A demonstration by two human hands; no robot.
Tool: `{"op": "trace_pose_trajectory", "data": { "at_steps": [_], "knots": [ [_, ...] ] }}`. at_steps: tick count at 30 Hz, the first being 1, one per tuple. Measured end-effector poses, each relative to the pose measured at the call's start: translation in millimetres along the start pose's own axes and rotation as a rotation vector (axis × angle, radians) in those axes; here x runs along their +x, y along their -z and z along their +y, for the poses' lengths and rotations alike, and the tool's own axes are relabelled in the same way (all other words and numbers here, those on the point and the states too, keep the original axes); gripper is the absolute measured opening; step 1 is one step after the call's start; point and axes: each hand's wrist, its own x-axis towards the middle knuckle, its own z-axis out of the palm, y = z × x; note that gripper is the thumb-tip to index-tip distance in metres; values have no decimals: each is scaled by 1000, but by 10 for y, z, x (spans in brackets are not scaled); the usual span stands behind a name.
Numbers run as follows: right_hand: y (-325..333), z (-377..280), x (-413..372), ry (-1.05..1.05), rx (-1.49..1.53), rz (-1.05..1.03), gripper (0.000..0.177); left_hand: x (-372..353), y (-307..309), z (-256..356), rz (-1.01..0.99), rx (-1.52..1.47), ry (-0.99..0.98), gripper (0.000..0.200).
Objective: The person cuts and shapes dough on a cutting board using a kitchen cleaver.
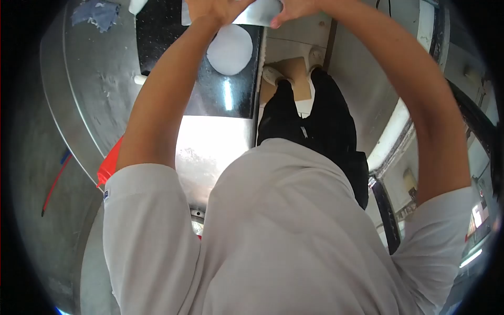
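Note:
At the top edge of the head view, a shiny metal sheet point(261, 14) lies across the black speckled worktop point(226, 102). My left hand point(216, 9) is closed over the sheet, its thumb pointing right; the other fingers are cut off by the frame. My right hand point(297, 9) holds the sheet's right end, with the thumb bent at its edge. A flat white disc point(230, 50) lies on the worktop just below the sheet, near my left wrist.
A crumpled blue-grey cloth point(96, 14) lies on the metal table point(100, 68) at upper left. A red object point(110, 164) shows beside my left arm. Nearer me is a bright metal surface point(212, 152). Cardboard point(295, 79) lies on the floor by my feet.

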Motion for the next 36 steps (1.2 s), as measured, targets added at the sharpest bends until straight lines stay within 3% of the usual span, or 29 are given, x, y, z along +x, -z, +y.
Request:
{"op": "trace_pose_trajectory", "data": {
  "at_steps": [2, 3, 5, 6, 8, 11, 12, 14, 15, 16, 17, 19, 20, 21, 23, 24, 25, 26, 28, 31, 34, 36],
  "knots": [
    [-14, -329, -24, -115, 165, -109, 53, -15, -7, -151, 0, 1, -115, 114],
    [-376, -385, -129, -136, 77, 151, 82, -148, -29, -203, 2, -10, -162, 114],
    [-511, -692, -217, -281, 124, 48, 82, -474, -45, -290, -7, -74, -213, 117],
    [-545, -677, -242, -313, 117, 81, 83, -383, -160, -247, 174, 175, -239, 117],
    [-598, -584, -206, -341, 73, 152, 83, -263, -69, -288, 0, -52, -220, 117],
    [-173, -509, -53, -265, 38, 77, 80, -41, -53, -327, 143, -48, -248, 118],
    [-408, -134, 34, -173, -40, 225, 76, 69, -48, -333, 163, -32, -242, 117],
    [-15, -97, 182, -69, -210, 72, 64, 300, -25, -366, 208, 48, -242, 114],
    [104, -122, 214, -251, -178, 131, 69, 378, 2, -356, 261, 66, -255, 112],
    [198, -131, 287, -288, -155, 196, 66, 411, 3, -373, 283, 70, -253, 106],
    [309, -176, 377, -339, -141, 196, 59, 433, 50, -399, 217, 25, -344, 103],
    [373, -267, 333, -486, 253, 152, 57, 253, 149, -482, 34, -63, -502, 99],
    [346, -350, 314, -546, 398, 127, 59, 82, 220, -513, -75, -159, -695, 71],
    [78, -377, 228, -581, 438, 93, 64, -137, 270, -501, -159, -287, -822, 59],
    [-364, -659, -106, -544, 512, 130, 66, -430, 374, -440, -287, -199, -955, 65],
    [-714, -801, -240, -494, 534, 253, 64, -496, 366, -416, -379, -146, -867, 65],
    [-1016, -769, -332, -456, 607, 234, 64, -544, 369, -389, -474, -96, -779, 65],
    [-928, -1021, -436, -552, 710, 137, 62, -492, 474, -347, -606, -122, -714, 54],
    [-1417, -966, -589, -257, 544, 350, 57, -441, 488, -374, -597, -127, -777, 43],
    [-1325, -1334, -767, -489, 519, 196, 53, -462, 425, -393, -591, -307, -786, 37],
    [-1317, -1388, -784, -472, 486, 229, 52, -596, 603, -315, -740, -494, -581, 40],
    [-1396, -1267, -773, -397, 433, 298, 53, -745, 453, -359, -643, -465, -566, 40]
  ]
}}
